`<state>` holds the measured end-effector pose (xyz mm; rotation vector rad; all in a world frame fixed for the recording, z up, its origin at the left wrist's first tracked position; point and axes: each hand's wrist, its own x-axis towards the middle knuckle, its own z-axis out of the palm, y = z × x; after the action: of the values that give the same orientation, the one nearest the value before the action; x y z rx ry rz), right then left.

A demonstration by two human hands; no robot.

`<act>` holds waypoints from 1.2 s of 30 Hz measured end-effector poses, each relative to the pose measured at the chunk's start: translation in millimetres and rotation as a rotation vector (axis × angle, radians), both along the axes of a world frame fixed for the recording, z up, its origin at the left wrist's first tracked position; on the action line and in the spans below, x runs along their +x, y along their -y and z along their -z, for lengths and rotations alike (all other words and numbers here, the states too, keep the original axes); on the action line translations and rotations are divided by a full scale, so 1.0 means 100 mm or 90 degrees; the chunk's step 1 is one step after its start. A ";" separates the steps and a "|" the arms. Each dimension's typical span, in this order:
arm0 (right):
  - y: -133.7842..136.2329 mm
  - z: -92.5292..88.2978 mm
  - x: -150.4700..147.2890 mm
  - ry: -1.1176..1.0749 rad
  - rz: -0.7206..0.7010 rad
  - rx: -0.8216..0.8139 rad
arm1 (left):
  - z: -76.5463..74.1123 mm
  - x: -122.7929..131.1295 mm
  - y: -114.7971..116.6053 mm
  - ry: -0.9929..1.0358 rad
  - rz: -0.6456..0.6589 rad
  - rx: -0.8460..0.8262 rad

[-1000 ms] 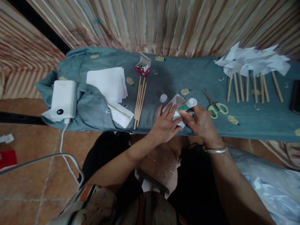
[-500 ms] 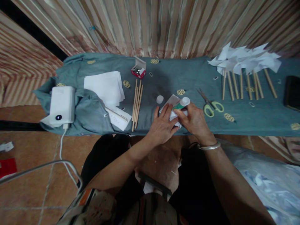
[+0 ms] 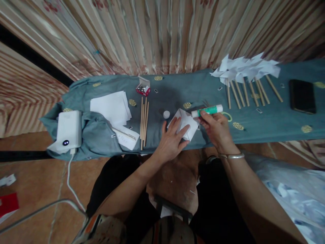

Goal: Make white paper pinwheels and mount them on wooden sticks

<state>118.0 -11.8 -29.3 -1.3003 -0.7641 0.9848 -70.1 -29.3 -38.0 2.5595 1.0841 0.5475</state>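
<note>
My left hand [image 3: 172, 139] lies with spread fingers on a folded white paper square [image 3: 191, 127] near the table's front edge. In my right hand [image 3: 217, 128] is a green and white glue stick [image 3: 207, 110], held sideways at the paper's right corner. Its round white cap [image 3: 166, 114] sits on the cloth left of the paper. Behind the glue stick and my right hand, a pair of scissors [image 3: 228, 117] with pale green handles is mostly hidden.
Several wooden sticks [image 3: 144, 123] lie left of the paper, below a red box of pins [image 3: 143, 88]. Farther left are white sheets [image 3: 110, 107], a pen [image 3: 124, 133] and a white power bank [image 3: 69, 130]. Paper pinwheels [image 3: 246, 71] and a phone [image 3: 302, 96] lie right.
My right hand has lifted the glue stick off the paper and moved right, turning it level. My left hand stays on the paper, more of which now shows. The view has shifted right.
</note>
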 end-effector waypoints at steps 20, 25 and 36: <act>0.19 -0.29 0.13 -0.385 -0.044 -0.062 | -0.20 0.00 -0.58 0.678 -0.210 -0.607; 0.25 -0.33 0.10 -0.360 -0.044 -0.055 | -0.26 0.13 -0.38 0.790 -0.189 -0.801; 0.29 -0.31 0.03 -0.285 -0.088 -0.075 | -0.32 0.16 -0.31 0.795 -0.192 -0.814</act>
<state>120.5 -40.9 1.4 -1.0788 -0.4578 1.3906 -53.7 2.1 -5.7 0.6769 0.8087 0.8933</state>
